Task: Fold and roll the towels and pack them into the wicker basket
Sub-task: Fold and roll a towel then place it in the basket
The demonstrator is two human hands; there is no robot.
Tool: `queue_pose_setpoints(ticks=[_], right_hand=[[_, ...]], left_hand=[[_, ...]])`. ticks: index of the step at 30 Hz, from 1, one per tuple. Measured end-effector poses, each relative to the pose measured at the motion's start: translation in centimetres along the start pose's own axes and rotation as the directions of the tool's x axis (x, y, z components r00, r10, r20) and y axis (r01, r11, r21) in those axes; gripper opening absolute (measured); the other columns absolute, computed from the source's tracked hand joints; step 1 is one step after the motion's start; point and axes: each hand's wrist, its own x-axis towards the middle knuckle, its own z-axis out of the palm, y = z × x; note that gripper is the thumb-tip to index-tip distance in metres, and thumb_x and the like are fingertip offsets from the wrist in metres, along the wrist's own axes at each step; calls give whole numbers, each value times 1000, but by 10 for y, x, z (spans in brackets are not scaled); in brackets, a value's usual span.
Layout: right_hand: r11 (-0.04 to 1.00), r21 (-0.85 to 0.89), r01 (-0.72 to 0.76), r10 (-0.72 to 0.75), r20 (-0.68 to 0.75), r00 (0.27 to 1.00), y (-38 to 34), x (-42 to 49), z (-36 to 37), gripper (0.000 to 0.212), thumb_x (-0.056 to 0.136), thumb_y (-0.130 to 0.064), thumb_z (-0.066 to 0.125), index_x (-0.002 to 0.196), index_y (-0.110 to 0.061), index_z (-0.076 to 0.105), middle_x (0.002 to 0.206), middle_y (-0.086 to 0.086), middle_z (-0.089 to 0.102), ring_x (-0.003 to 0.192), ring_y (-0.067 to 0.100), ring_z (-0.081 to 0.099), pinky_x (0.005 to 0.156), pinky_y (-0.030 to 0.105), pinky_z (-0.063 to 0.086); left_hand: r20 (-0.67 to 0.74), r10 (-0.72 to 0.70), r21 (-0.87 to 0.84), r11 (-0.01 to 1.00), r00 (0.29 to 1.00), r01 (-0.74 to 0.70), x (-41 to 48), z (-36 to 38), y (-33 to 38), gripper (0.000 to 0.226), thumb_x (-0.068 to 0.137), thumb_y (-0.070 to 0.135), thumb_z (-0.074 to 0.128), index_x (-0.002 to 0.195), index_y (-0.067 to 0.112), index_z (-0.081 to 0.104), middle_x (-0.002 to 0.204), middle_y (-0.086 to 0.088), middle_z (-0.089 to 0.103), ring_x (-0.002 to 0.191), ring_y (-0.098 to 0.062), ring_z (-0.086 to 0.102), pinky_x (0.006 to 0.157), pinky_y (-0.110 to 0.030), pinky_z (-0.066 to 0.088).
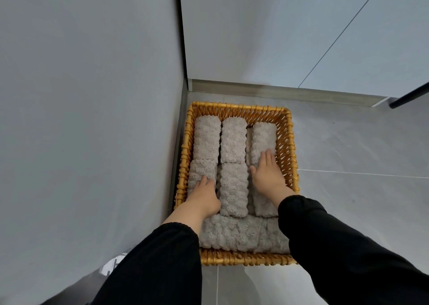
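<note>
A yellow wicker basket (287, 142) stands on the floor, tight in the corner of the walls. Several rolled grey towels fill it in rows: a far left roll (207, 138), a far middle roll (233, 140), a near middle roll (233, 190), and one laid crosswise along the near wall (241, 234). My left hand (204, 195) rests with straight fingers on the near left roll (199, 171). My right hand (269, 174) lies flat on the right-hand rolls (263, 137), fingers straight and pressing down. Both black sleeves cover the basket's near corners.
A grey wall (92, 119) runs along the basket's left side, another wall with a baseboard (278, 91) stands behind it. Grey floor tiles (359, 154) spread to the right. A black bar (411, 97) juts in at the right edge.
</note>
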Motion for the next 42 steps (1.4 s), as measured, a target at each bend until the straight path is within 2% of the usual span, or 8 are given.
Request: queue_pose_setpoints(ticks=[2,7,11,17,20,26,34,42], right_hand=[[999,50,-10,10,1,1000,-1,3,-3,63,103,-35,19,150,3,0,159,19,-5,147,29,-3,121,39,7],[993,13,116,-104,-351,930,-35,-9,-19,58,103,-35,20,152,-7,8,160,13,-1,147,27,-3,117,39,-2],[950,-38,311,-313,-171,934,-59,-3,-9,60,103,-41,17,153,-13,-1,159,7,-11,147,22,-11,117,41,-3],[980,40,194,-197,115,974,-53,10,-2,67,102,-44,16,151,-5,-8,159,12,-13,148,25,-5,118,38,4],[981,28,192,-194,97,976,-56,6,-5,65,102,-42,17,151,-5,-5,159,12,-11,148,25,-4,119,40,4],[947,80,310,-284,-240,928,-85,-7,-15,54,103,-27,23,153,-13,9,161,8,-2,148,25,-2,119,45,7],[937,-51,347,-343,64,937,-88,6,0,56,104,-36,15,153,-15,0,161,2,-9,147,20,-9,117,48,1],[899,134,416,-399,-140,906,-76,-27,12,56,104,-31,25,153,-13,5,161,0,-4,148,16,-2,119,41,6]], left_hand=[[6,-10,-15,1000,1000,10,1,-1,1,70,97,17,44,152,8,2,160,-7,-11,147,-25,2,119,-35,13],[1,-1,-50,999,1000,1,1,-5,4,68,96,18,46,151,5,8,160,-9,-3,146,-25,10,118,-34,17],[1,-2,-59,998,1000,2,2,-5,0,73,95,16,47,151,6,2,160,-9,-8,147,-24,5,119,-32,12],[6,-13,-66,998,1000,13,3,-6,-2,71,93,15,48,152,7,8,160,-7,2,145,-24,13,117,-29,17],[9,-20,-78,997,1000,21,-2,-12,2,66,92,14,48,149,6,17,158,-7,11,143,-25,20,116,-31,22],[20,-96,-91,991,995,98,-4,-21,0,47,88,20,46,132,1,43,136,-13,47,120,-27,47,106,-30,38],[54,-119,-36,992,991,121,-11,-25,4,34,97,13,41,127,-1,48,130,-19,51,119,-30,49,101,-31,39],[-39,-125,-101,988,991,120,-23,-12,-4,32,101,5,32,129,-1,45,137,-20,45,128,-29,42,99,-22,31]])
